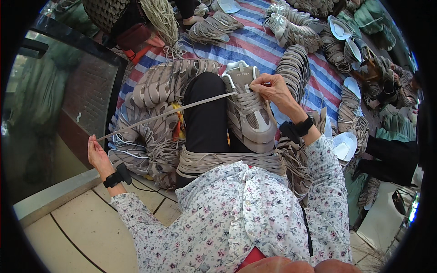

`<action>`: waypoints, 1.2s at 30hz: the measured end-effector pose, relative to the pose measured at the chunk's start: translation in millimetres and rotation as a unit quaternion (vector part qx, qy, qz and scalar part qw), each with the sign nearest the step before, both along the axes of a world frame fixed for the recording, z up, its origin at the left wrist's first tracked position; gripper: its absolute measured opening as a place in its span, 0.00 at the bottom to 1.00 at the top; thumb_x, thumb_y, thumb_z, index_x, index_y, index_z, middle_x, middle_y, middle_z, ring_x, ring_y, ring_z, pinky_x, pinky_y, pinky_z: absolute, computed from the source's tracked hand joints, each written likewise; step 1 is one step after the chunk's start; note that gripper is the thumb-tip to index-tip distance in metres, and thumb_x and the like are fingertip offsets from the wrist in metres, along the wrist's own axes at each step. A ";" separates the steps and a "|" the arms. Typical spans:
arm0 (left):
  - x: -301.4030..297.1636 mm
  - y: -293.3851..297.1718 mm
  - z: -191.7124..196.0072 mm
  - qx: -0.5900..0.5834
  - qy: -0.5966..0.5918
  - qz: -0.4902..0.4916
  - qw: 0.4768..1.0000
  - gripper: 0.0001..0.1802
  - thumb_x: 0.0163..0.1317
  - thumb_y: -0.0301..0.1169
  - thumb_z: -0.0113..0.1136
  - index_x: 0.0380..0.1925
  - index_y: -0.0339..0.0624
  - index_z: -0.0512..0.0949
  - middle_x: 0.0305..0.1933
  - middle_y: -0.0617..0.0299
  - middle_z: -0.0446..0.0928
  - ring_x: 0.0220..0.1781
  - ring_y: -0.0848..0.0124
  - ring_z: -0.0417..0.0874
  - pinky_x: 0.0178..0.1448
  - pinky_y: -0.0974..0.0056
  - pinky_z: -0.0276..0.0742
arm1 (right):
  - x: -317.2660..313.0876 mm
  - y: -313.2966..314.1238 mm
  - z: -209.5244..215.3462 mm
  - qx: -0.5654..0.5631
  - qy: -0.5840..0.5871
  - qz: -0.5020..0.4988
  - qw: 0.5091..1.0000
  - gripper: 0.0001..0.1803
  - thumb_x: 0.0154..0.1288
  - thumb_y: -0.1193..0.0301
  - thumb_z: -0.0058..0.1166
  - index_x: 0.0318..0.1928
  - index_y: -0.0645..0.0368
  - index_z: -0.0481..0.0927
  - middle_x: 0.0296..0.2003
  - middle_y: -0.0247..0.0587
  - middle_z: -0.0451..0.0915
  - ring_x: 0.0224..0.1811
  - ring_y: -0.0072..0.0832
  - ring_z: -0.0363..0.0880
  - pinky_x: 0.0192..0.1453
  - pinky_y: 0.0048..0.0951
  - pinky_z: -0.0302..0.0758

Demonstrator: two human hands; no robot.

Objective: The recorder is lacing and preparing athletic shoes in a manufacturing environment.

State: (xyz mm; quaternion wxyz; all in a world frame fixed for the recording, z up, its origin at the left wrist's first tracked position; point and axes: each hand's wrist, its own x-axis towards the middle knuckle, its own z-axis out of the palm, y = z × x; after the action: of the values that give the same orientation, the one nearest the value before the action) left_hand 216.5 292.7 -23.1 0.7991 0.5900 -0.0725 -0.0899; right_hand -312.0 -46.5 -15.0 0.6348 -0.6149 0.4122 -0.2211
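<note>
A grey-beige sneaker [253,119] rests on my lap against my right thigh, toe toward me, with laces crossing its front. From its upper eyelets a flat beige shoelace [166,113] runs taut out to the left. My left hand [97,154] is closed on the far end of that lace, well away from the shoe. With thumb and fingers pinched together, my right hand [272,92] grips the sneaker's right edge beside the tongue; whether a lace end is also between those fingers is hidden. A thick bundle of beige laces [227,163] lies across my lap.
Stacked shoe uppers [157,84] lie left of my legs, and another stack [293,73] is beyond my right hand. A striped sheet [252,38] covers the ground ahead. At the left stands a glass door [68,104]. Another person's hand [193,20] shows at the top.
</note>
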 end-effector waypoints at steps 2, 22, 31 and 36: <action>5.2 1.7 -4.6 -0.001 0.037 0.016 0.999 0.18 0.69 0.22 0.53 0.56 0.20 0.72 0.57 0.43 0.78 0.58 0.64 0.81 0.55 0.73 0.80 | 0.4 5.0 -0.3 -0.066 0.042 -0.029 0.997 0.05 0.61 0.75 0.63 0.35 0.66 0.85 0.27 0.33 0.79 0.27 0.18 0.74 0.31 0.23 0.71; 10.2 35.2 26.1 0.036 -0.050 -0.002 0.998 0.21 0.69 0.22 0.54 0.59 0.20 0.70 0.57 0.41 0.77 0.58 0.64 0.81 0.57 0.72 0.80 | 22.2 20.2 -6.1 -0.438 0.076 -0.039 0.895 0.05 0.58 0.83 0.54 0.36 0.65 0.77 0.34 0.48 0.79 0.35 0.45 0.80 0.40 0.40 0.76; -85.9 -65.1 31.1 0.075 -0.008 -0.153 0.985 0.23 0.66 0.23 0.60 0.59 0.25 0.70 0.52 0.44 0.80 0.50 0.65 0.85 0.57 0.70 0.80 | 24.0 25.6 8.3 -0.569 0.173 0.024 0.804 0.12 0.54 0.80 0.57 0.41 0.58 0.77 0.40 0.41 0.77 0.46 0.38 0.77 0.49 0.35 0.73; -191.4 -131.4 22.7 0.134 0.045 -0.369 0.919 0.13 0.68 0.27 0.59 0.49 0.31 0.77 0.43 0.54 0.84 0.42 0.74 0.85 0.47 0.75 0.81 | 35.8 22.3 4.3 -0.607 0.208 0.150 0.752 0.12 0.52 0.78 0.56 0.40 0.61 0.77 0.40 0.40 0.75 0.49 0.35 0.75 0.53 0.34 0.72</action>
State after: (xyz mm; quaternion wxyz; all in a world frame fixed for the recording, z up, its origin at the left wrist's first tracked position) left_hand 25.1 161.4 -0.4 0.6253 0.6184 -0.2363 -0.4133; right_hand -276.2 -24.2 -10.7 0.0511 -0.9558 0.2153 -0.1934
